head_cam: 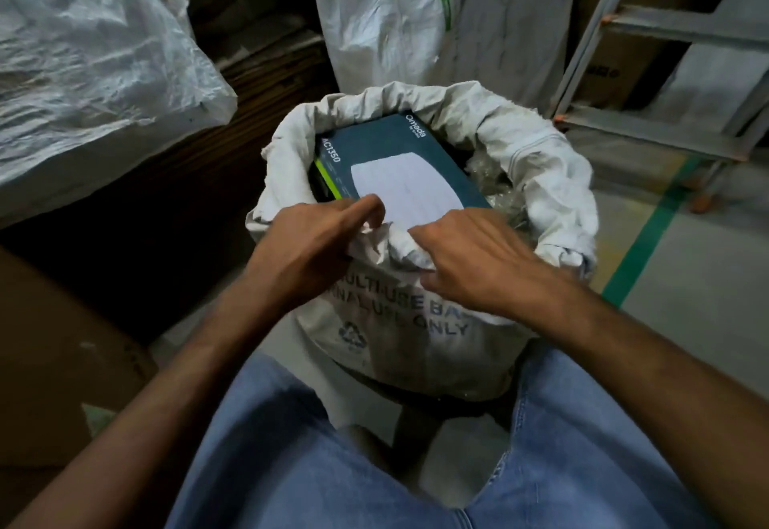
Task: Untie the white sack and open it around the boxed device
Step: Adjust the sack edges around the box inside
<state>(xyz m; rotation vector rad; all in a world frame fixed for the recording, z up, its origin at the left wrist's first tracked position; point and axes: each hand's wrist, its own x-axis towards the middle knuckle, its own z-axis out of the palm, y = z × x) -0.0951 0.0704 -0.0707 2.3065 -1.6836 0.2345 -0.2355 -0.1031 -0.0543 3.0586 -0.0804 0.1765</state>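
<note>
The white sack (537, 162) stands on the floor between my knees, its mouth open and its rim rolled down in a thick collar. A dark teal device box (387, 149) with a white oval picture lies flat in the opening, face up. Bubble wrap (495, 191) shows beside the box at the right. My left hand (308, 249) pinches the near rim of the sack with thumb and fingers. My right hand (470, 262) rests on the same crumpled near rim, fingers curled over the cloth. Grey print runs across the sack's front.
A big white woven bag (83, 66) lies at the left, another white bag (416, 16) stands behind the sack. A metal ladder (666, 29) leans at the right over a green floor stripe (649, 237). A cardboard carton (50, 345) sits by my left knee.
</note>
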